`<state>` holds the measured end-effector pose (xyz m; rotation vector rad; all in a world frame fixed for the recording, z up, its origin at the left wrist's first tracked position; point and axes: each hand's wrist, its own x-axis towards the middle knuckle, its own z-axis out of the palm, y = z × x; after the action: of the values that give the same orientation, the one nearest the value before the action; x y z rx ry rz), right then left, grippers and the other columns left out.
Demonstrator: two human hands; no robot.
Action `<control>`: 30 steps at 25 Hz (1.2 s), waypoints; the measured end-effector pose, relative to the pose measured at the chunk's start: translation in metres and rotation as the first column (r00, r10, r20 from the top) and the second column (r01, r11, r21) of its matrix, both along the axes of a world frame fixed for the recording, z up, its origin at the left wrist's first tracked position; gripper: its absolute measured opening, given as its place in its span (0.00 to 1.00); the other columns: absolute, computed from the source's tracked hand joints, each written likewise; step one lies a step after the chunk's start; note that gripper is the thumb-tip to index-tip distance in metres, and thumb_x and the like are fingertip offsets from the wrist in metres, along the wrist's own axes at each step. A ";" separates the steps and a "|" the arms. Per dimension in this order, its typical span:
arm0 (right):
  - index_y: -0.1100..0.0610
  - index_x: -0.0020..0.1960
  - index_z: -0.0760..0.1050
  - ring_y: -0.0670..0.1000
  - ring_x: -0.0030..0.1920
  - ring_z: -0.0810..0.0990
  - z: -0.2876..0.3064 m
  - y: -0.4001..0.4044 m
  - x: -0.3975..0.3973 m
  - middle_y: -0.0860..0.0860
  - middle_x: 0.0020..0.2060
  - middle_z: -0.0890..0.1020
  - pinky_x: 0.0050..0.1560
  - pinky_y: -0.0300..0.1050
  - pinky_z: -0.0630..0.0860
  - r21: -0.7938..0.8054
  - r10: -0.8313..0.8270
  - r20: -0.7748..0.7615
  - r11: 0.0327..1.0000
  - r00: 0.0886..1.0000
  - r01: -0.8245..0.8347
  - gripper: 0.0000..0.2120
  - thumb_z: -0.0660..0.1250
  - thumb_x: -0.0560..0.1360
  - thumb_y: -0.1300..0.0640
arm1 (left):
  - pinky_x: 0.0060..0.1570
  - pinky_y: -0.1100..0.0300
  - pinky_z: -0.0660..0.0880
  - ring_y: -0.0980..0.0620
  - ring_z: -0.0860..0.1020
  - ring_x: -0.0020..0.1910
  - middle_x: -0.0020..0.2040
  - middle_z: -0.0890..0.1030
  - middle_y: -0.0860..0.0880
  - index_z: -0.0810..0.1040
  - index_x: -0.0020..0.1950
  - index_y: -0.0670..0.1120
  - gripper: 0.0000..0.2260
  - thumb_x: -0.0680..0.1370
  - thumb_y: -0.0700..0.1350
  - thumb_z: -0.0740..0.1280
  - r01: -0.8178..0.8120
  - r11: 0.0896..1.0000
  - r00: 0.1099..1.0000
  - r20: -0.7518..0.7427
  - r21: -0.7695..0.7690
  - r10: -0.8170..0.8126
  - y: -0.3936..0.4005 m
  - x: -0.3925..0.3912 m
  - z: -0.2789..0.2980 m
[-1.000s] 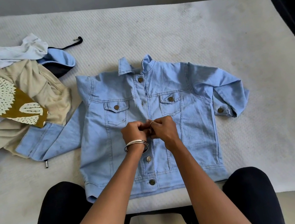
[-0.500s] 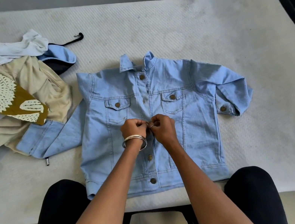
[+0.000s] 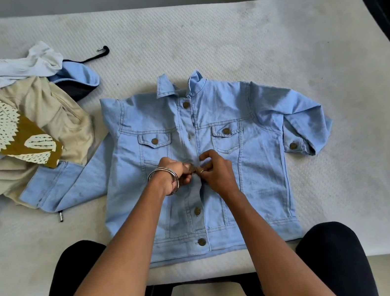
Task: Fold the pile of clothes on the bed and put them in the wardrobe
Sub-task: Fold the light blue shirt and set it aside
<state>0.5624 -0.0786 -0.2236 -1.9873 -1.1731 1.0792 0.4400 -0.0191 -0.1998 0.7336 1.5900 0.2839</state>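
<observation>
Jacket lies flat, pale-blue denim, both hands' grip pinching its centre button.

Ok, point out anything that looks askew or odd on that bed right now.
The light blue denim jacket lies flat, front up, but unevenly: one sleeve is folded in with its cuff doubled back, while the other sleeve stretches out and runs under the unfolded pile of clothes. Both hands pinch the placket at mid-chest.
</observation>
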 end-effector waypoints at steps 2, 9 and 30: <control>0.58 0.52 0.74 0.56 0.35 0.80 0.001 -0.002 0.004 0.59 0.37 0.81 0.33 0.48 0.78 -0.040 -0.123 -0.101 0.992 0.987 0.120 0.07 0.66 0.76 0.67 | 0.30 0.59 0.77 0.48 0.78 0.29 0.36 0.81 0.42 0.79 0.43 0.39 0.05 0.77 0.37 0.65 0.135 0.979 0.975 -0.200 0.154 -0.102 -0.002 -0.002 -0.007; 0.62 0.56 0.80 0.55 0.49 0.83 0.006 0.055 0.018 0.56 0.45 0.84 0.54 0.47 0.80 0.076 -0.155 -0.051 0.984 0.987 0.159 0.18 0.59 0.72 0.74 | 0.53 0.52 0.76 0.41 0.79 0.51 0.52 0.80 0.40 0.80 0.52 0.39 0.10 0.74 0.43 0.70 0.481 0.656 0.842 -0.517 0.583 -0.158 0.038 0.034 -0.009; 0.58 0.42 0.85 0.54 0.38 0.84 -0.003 0.076 -0.006 0.54 0.33 0.84 0.42 0.47 0.82 0.047 -0.309 -0.148 0.947 0.939 0.319 0.06 0.71 0.71 0.67 | 0.45 0.61 0.77 0.52 0.80 0.40 0.44 0.85 0.44 0.85 0.48 0.39 0.07 0.72 0.40 0.75 -0.106 0.883 0.973 -0.134 0.458 0.187 0.047 0.024 -0.016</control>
<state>0.5561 -0.0027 -0.2269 -1.9288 -0.7763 0.9778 0.4636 0.0281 -0.2154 1.0140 1.7733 0.7349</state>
